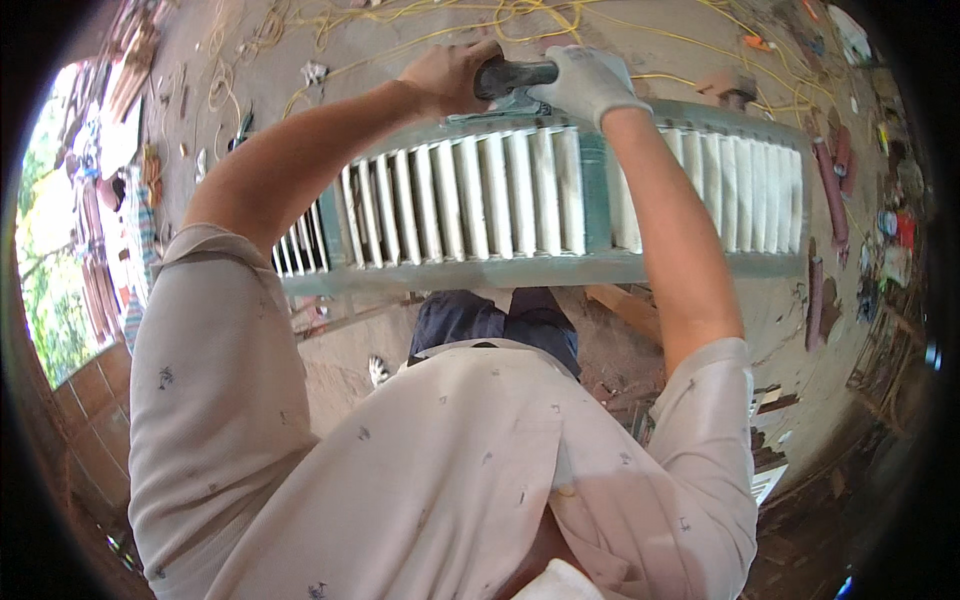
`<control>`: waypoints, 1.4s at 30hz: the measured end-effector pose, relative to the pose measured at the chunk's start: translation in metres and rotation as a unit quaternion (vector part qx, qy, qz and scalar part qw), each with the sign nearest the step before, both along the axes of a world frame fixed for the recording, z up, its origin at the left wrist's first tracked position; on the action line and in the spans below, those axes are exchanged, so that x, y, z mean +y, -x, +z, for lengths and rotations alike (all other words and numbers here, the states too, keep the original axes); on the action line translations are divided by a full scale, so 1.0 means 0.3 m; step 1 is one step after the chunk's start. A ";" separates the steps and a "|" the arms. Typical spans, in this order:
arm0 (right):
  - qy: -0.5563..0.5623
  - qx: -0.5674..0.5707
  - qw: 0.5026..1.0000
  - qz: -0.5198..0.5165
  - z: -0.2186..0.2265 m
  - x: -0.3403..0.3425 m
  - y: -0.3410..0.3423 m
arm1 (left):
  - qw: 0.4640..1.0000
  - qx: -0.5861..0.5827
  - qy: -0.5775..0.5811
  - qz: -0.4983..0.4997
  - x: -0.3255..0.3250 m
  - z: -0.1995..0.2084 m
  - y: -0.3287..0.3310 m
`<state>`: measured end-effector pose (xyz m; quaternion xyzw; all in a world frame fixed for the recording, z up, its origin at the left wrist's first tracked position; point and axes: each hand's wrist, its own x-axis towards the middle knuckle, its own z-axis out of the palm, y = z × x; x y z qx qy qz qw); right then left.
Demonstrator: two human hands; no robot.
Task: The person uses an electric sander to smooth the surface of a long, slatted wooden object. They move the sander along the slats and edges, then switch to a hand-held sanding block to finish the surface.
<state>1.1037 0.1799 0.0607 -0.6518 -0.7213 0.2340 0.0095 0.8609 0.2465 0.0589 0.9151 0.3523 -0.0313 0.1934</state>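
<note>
A long louvered shutter [595, 190] lies crosswise in front of me, with a worn green frame and whitish slats. At its far rail, a dark, rounded hand tool [522, 76] rests against or just above the edge; its exact kind is unclear. My left hand [452, 78], bare, is wrapped round the tool's left end. In a pale work glove, my right hand [588, 84] grips the tool's right end. The tool's underside and its contact with the wood are mostly hidden by my hands.
Yellow cord [540, 14] lies in loops on the ground beyond the shutter. A wooden block [727, 86] is near the far right edge. Reddish-brown cylinders [829, 190] lie at the right. A wooden piece [625, 308] is below the shutter, by my legs.
</note>
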 end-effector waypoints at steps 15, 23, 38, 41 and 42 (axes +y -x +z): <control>0.009 -0.046 0.986 0.160 -0.049 0.193 1.015 | 0.998 -0.013 -0.055 0.037 0.032 -0.014 0.986; 0.003 -0.024 0.983 0.184 -0.060 0.258 1.388 | 0.994 0.002 -0.050 0.100 0.055 -0.002 1.353; -0.009 -0.033 0.991 0.131 0.030 0.191 1.116 | 0.980 -0.135 -0.075 0.125 -0.016 -0.131 1.013; -0.048 0.004 0.992 0.118 -0.125 0.240 0.886 | 0.912 -0.230 -0.252 0.229 -0.101 -0.126 0.896; 0.039 -0.061 0.993 0.098 0.046 0.170 1.074 | 0.857 -0.319 -0.246 0.321 -0.208 -0.120 0.931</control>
